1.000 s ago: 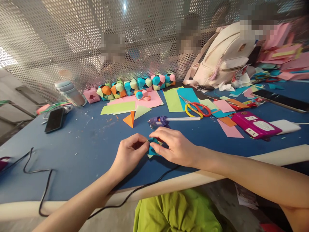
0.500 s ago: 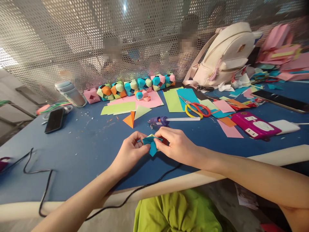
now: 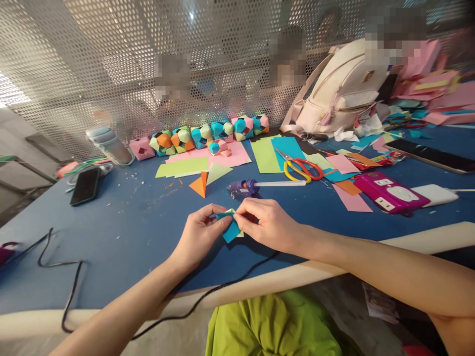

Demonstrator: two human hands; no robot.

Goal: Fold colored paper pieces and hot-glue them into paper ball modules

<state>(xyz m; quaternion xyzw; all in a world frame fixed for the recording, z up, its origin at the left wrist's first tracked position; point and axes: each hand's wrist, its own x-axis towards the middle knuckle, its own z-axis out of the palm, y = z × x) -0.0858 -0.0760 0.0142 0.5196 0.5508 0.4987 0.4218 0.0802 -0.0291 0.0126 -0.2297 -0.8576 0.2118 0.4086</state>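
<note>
Between both hands, just above the table's front part, is a small folded paper piece [image 3: 231, 232], blue in front with pale green showing at its top and lower right. My left hand [image 3: 202, 232] pinches its left side between thumb and fingers. On the opposite side, the thumb and fingers of my right hand [image 3: 265, 222] grip the upper right corner. Just beyond the hands lies a purple glue gun [image 3: 243, 188] with a white glue stick [image 3: 280, 184] in its back. A folded orange paper triangle [image 3: 199, 185] and a pale green one [image 3: 218, 172] rest behind it.
A row of paper balls [image 3: 201, 135] lines the mesh screen [image 3: 122, 64]. Scissors [image 3: 302, 168], a pink power strip [image 3: 389, 190], phones [image 3: 85, 185], a bottle [image 3: 109, 146] and a backpack [image 3: 343, 91] surround the work area. A black cable [image 3: 208, 296] crosses the front edge.
The blue paper, which had spread flaps before, now shows a flatter face tilted toward me. Both hands keep their hold and have barely moved.
</note>
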